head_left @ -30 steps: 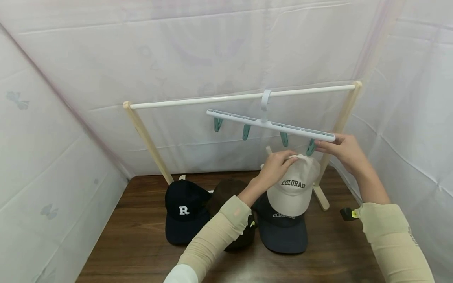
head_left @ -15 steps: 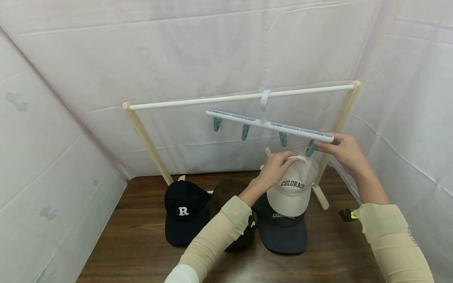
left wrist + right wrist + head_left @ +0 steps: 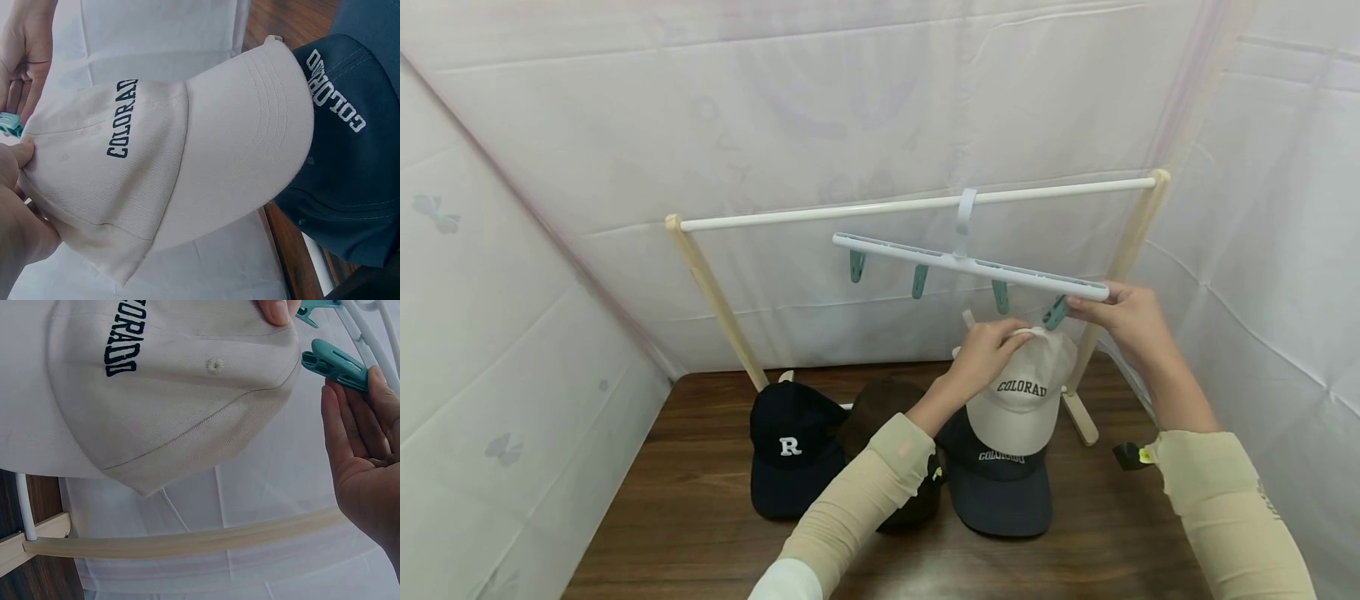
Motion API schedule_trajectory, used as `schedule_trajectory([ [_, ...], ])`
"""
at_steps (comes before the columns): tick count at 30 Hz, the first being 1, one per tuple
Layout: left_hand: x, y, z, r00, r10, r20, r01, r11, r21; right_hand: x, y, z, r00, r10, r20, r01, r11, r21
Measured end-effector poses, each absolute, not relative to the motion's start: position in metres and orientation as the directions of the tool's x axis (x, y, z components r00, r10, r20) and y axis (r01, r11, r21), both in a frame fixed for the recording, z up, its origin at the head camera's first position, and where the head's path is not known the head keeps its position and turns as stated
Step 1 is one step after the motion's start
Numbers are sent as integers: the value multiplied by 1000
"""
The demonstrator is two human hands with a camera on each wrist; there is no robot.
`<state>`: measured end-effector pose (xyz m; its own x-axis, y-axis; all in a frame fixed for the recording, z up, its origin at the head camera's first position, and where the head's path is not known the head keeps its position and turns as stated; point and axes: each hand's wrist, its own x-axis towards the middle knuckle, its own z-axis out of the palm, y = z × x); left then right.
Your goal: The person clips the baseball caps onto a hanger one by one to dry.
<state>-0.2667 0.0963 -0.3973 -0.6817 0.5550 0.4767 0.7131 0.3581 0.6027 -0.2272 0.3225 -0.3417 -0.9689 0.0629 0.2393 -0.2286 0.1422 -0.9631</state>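
Four teal clips (image 3: 919, 282) in a row, one pale cap (image 3: 1022, 404) just beside the last

The left hand (image 3: 988, 354) has its grip drawn tight, finger and thumb pinching the top of the pale cap's crown, so the cap hangs brim downward with its dark lettering toward the head camera. Beneath it a dark cap (image 3: 1000, 500) with white lettering lies on the wooden table (image 3: 677, 475), partly covered; whether the two touch, I cannot tell.

The right hand (image 3: 1131, 321) has its grip nearly together too, the end clip (image 3: 337, 365) held between thumb and fingers. From the right wrist, a narrow gap shows between that clip and the fabric.

All the clips hang from a white hanger (image 3: 971, 266) hooked over a white rail (image 3: 820, 214), its bar sloping down toward the right hand. Wooden legs (image 3: 715, 300) carry the rail.

Farther left sit a navy cap (image 3: 782, 417) marked R and a brown cap (image 3: 872, 408), half hidden by the left forearm.
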Motion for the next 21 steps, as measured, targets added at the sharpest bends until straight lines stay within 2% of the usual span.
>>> schedule_trajectory([
  [4,-267,97,-397,-679,549,487,719,364,592,-226,323,-341,-972,51,231,-224,106,-969],
  [18,-264,100,-395,-683,522,511,716,339,611,-224,327,-339,-978,38,207,-190,266,-945],
  [21,-263,101,-395,-683,511,522,716,328,616,-223,327,-339,-976,30,214,-198,263,-944],
])
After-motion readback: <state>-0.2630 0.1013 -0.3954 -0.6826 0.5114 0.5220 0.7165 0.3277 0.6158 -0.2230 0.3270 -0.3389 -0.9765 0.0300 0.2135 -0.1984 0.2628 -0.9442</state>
